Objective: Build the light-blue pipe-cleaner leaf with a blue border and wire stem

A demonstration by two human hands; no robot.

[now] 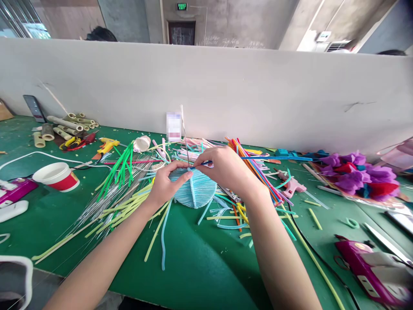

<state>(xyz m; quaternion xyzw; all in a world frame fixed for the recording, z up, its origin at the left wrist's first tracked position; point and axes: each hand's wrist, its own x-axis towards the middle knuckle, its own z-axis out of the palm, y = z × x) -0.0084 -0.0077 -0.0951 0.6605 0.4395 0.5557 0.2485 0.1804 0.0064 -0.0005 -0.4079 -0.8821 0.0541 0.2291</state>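
Fuzzy disc (pixel 205 190), smooth tabletop (pixel 190 275), paper cup (pixel 63 182)

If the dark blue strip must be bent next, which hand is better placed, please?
Probably the right hand: the strip shows on both sides of it, seemingly in its grip. The left hand seems to hold the disc at its top edge, so it could steady that.

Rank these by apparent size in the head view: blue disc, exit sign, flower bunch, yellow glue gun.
1. Flower bunch
2. Blue disc, partly covered by fingers
3. Yellow glue gun
4. Exit sign, much farther away, so its true size is unsure
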